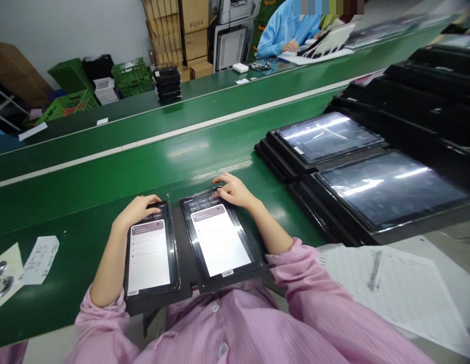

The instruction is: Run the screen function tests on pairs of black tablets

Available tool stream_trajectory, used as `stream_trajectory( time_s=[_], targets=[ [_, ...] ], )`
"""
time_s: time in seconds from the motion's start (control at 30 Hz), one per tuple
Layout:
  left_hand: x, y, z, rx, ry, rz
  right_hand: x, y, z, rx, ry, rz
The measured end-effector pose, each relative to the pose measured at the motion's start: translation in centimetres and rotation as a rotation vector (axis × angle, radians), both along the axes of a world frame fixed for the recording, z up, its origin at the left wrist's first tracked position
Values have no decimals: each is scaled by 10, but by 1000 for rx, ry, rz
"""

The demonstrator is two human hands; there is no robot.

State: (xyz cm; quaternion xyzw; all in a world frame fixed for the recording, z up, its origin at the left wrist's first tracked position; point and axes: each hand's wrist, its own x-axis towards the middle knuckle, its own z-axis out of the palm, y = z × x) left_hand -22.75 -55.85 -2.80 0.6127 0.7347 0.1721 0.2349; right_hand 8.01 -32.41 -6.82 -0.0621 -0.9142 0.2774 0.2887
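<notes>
The left tablet (149, 260) and right tablet (221, 242) show text too small for me to read, their tops partly hidden by the left hand (136, 211) and right hand (237, 191), while a blue-clad co-worker (273, 34) is cut off above.

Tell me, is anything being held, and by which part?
Nothing appears gripped. The left hand lies open over the far end of the left tablet; the right hand, over the far end of the right tablet.

Left tablet (150, 255) beside right tablet (219, 241) on tray (186, 259)
</notes>
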Motion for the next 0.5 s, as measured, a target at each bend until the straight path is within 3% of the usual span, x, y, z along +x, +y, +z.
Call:
stream_trajectory(
  time_s=[0.2, 0.37, 0.5],
  targets=[
    [5, -3, 3, 25, 126, 85, 0, 7, -5, -169, 22, -180],
    [7, -1, 3, -46, 194, 100, -8, 9, -18, -207, -197, -133],
    [-4, -6, 6, -26, 133, 92, -12, 8, -20, -281, -229, -145]
  ],
)
